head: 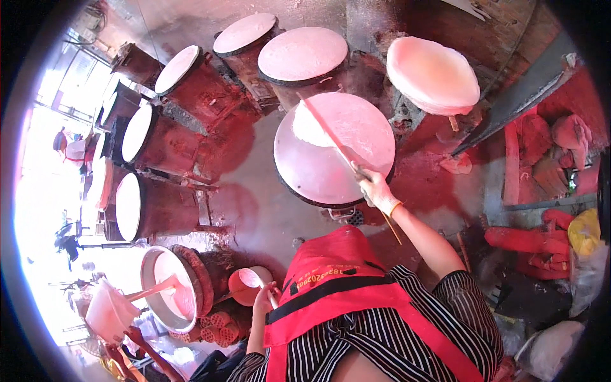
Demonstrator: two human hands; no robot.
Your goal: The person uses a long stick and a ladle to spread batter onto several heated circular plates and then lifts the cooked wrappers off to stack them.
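My right hand [377,188], in a pale work glove with a yellow cuff, grips a long thin wooden stick [321,122]. The stick slants across a round flat griddle [315,176] on a drum-like stove. White batter [308,128] lies in a thick patch on the griddle's far left, against the stick. A thinner pale film spreads over the far right of the surface. My bare left hand [266,298], low beside my red apron [334,267], holds the handle of a ladle [249,278]. The ladle's bowl is over a small bucket [260,273] with a reddish inside.
Several drum stoves with pale round tops [303,55] curve around the left and far side. A stack of thin round sheets [432,74] stands far right. At lower left, another person's hands [129,336] hold a white tub [112,310] near a large metal basin [152,291] beside perforated briquettes [222,327].
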